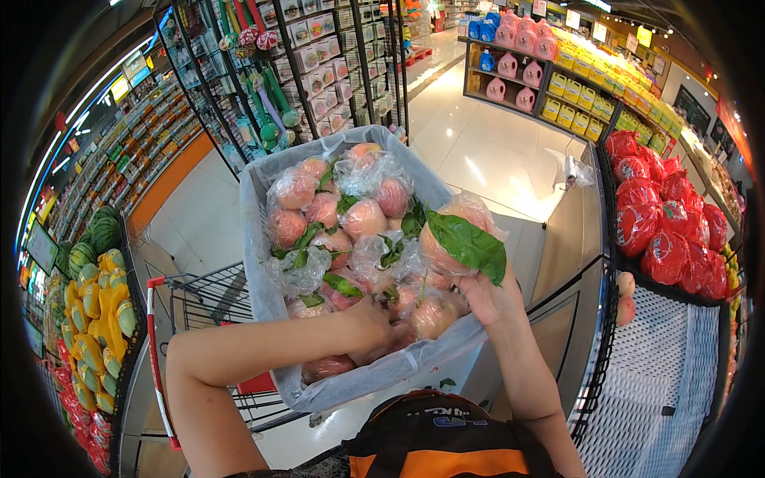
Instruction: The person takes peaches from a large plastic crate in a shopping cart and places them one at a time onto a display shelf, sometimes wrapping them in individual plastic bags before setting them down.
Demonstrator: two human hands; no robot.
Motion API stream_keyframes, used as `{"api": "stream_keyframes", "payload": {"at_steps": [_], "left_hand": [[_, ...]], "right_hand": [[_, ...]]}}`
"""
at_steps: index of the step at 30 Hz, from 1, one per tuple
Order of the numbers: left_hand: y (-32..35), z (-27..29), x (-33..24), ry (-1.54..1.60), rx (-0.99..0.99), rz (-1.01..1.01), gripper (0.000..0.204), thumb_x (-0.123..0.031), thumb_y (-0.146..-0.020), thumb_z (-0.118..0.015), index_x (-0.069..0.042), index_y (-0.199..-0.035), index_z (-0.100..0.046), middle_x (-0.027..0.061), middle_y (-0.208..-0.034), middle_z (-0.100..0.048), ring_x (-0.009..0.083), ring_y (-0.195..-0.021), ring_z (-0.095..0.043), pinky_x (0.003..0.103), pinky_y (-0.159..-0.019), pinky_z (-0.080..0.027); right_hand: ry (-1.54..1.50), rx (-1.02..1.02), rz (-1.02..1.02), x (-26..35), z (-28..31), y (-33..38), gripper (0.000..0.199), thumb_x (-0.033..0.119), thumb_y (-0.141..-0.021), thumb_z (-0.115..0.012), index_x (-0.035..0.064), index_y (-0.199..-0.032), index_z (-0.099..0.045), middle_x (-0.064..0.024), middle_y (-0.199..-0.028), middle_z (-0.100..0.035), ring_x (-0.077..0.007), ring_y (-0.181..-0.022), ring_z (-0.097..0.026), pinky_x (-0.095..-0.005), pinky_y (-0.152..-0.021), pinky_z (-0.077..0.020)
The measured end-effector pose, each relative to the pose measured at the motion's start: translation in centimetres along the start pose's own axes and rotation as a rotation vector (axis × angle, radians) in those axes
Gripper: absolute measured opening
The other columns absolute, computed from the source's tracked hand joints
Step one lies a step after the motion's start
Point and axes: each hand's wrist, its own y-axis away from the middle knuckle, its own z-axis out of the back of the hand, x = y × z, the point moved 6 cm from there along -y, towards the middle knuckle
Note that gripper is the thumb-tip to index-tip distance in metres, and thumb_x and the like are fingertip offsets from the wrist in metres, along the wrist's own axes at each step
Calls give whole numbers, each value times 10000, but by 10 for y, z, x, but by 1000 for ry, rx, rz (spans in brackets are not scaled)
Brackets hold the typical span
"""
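A tub lined with pale sheeting [259,231] holds several plastic-wrapped peaches [365,219] with loose green leaves among them. My left hand [369,328] reaches across into the near part of the tub, its fingers curled down among the fruit. What those fingers grip is hidden. At the tub's right edge my right hand [484,298] is closed on a large wrapped peach [454,227], raised above the others. A broad green leaf [470,243] lies against that peach and covers part of it.
Beneath the tub is a shopping cart [209,299] with a red handle. On the right, red-wrapped bags [637,215] stand beside a white mesh-covered display [649,374], with two loose peaches [625,299] at its edge. Yellow-netted melons [100,327] and watermelons [82,256] fill the left stand.
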Motion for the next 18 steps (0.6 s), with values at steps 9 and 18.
{"api": "stream_keyframes", "payload": {"at_steps": [9,18], "left_hand": [[1,11,11,140,158,-15,611,-290,-644,-599,9,-1153,-442,229,-895,-584,375,-814,-574,471,-769,-417],[43,80,73,668,-301,69,657,-257,-573,-714,-20,-1124,-445,168,-1029,-561,304,-946,-556,381,-823,-439]], "right_hand": [[84,45,23,2,3,1,454,337,-905,-438,78,-1275,-387,-92,-1247,-472,-260,-1092,-494,-459,-803,-478],[-5,27,4,2,0,0,480,299,-896,-482,110,-1300,-302,-97,-1222,-473,-250,-1043,-542,-414,-739,-524]]}}
